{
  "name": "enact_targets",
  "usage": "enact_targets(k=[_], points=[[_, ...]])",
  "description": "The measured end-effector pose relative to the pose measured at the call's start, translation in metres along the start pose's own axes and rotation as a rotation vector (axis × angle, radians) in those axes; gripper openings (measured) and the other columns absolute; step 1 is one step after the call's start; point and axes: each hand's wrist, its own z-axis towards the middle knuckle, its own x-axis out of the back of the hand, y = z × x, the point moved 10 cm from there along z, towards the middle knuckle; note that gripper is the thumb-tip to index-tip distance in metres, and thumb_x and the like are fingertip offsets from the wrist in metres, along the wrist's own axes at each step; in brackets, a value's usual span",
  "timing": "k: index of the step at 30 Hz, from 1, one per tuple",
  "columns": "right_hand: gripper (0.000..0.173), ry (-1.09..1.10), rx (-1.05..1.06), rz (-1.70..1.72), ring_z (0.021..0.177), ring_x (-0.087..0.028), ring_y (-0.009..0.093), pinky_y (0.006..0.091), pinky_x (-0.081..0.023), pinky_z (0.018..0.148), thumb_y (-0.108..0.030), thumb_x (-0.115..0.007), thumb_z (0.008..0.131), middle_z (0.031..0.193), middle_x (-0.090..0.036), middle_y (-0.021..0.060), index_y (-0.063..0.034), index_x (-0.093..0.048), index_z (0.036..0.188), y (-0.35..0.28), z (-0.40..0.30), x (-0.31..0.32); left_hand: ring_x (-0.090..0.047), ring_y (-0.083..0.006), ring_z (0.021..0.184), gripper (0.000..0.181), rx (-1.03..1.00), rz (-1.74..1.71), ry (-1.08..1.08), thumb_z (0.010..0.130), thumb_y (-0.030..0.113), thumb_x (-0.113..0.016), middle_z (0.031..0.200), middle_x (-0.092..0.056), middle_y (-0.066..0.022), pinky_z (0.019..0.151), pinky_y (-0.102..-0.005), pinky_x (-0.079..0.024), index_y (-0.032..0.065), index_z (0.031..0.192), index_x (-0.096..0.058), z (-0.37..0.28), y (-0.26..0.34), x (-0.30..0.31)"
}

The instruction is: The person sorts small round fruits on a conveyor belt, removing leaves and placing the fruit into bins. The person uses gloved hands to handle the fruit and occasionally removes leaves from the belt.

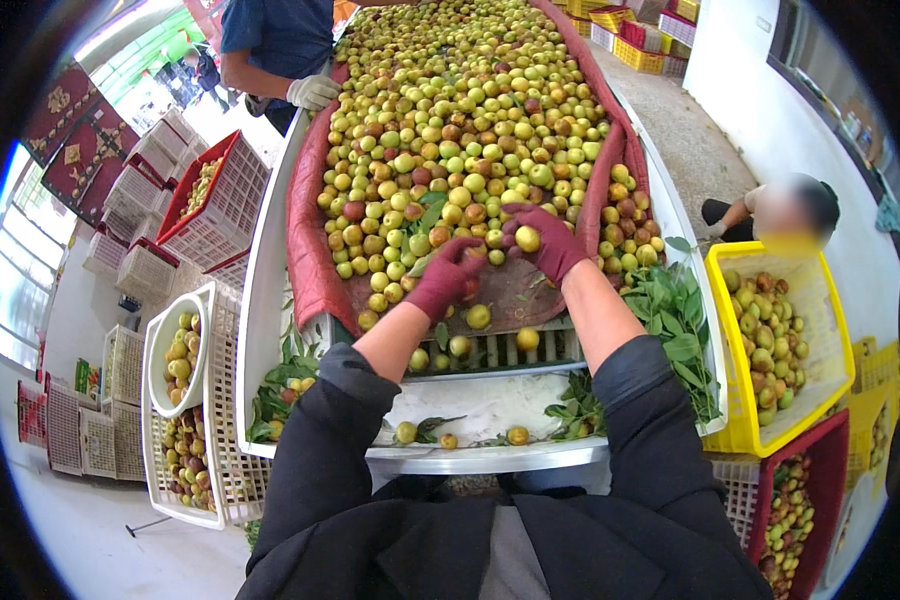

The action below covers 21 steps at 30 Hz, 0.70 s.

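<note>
Many green and reddish-brown jujube-like fruits (435,142) cover a sorting table lined with red padded cloth (313,247). My left hand (450,276), in a maroon glove, reaches over the near edge of the pile with its fingers curled; what lies under them is partly hidden. My right hand (544,238), gloved alike, has a yellow-green fruit (527,238) at its fingers. Just below my hands, single fruits lie on a brown mat (506,296) and on a slatted grate (495,352). Loose green leaves (431,210) lie among the fruits near my left hand.
Leafy sprigs (675,315) lie along the white metal table rim (682,225). A yellow crate (832,337) of fruit stands at right, a white crate (229,375) with a white basin (157,360) at left. A gloved co-worker (277,45) stands far left; another person (750,210) is at right.
</note>
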Motion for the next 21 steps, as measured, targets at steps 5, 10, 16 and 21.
enact_targets(k=[5, 10, 16, 21], points=[[0.047, -0.559, 0.031, -0.309, 0.118, -0.059, 0.026, 0.0407, -0.058, 0.080, -0.015, -0.061, 0.088, 0.136, -0.054, 0.0100, -0.0115, -0.050, 0.134, 0.016, -0.013, -0.048, -0.063, -0.0182, 0.068, 0.050, 0.107, -0.781, 0.055, 0.100, 0.051, -0.044, 0.100, -0.067, -0.0087, 0.056, -0.0299, -0.053, 0.0079, 0.122, -0.058, 0.000, 0.025, 0.007], [0.062, -0.535, -0.086, -0.263, 0.133, -0.043, 0.024, 0.0443, -0.049, 0.096, -0.044, -0.061, 0.093, 0.146, -0.045, 0.0022, -0.0280, -0.035, 0.147, 0.035, -0.027, -0.066, -0.065, -0.0235, 0.082, 0.038, -0.367, -0.060, 0.370, 0.100, 0.039, -0.050, 0.091, -0.066, -0.0111, 0.072, -0.0333, -0.052, 0.0064, 0.105, -0.068, 0.010, 0.070, 0.024], [0.059, -0.284, 0.384, -0.386, 0.124, -0.051, 0.020, 0.0370, -0.047, 0.097, -0.039, -0.057, 0.093, 0.137, -0.051, 0.0028, -0.0161, -0.036, 0.144, -0.012, -0.026, -0.038, -0.061, -0.0319, 0.089, 0.017, -0.808, 0.423, 0.455, 0.093, 0.014, -0.057, 0.090, -0.066, -0.0131, 0.080, -0.0399, -0.047, 0.0031, 0.097, -0.070, 0.012, 0.151, -0.023], [0.057, 0.278, 0.728, -0.535, 0.106, -0.058, 0.022, 0.0377, -0.052, 0.089, -0.002, -0.069, 0.081, 0.118, -0.057, 0.0062, -0.0097, -0.042, 0.131, -0.053, -0.027, 0.013, -0.063, -0.0325, 0.095, 0.017, -0.736, 0.126, 0.448, 0.092, 0.007, -0.054, 0.095, -0.068, -0.0137, 0.085, -0.0396, -0.048, 0.0053, 0.100, -0.069, 0.084, 0.144, -0.009]])
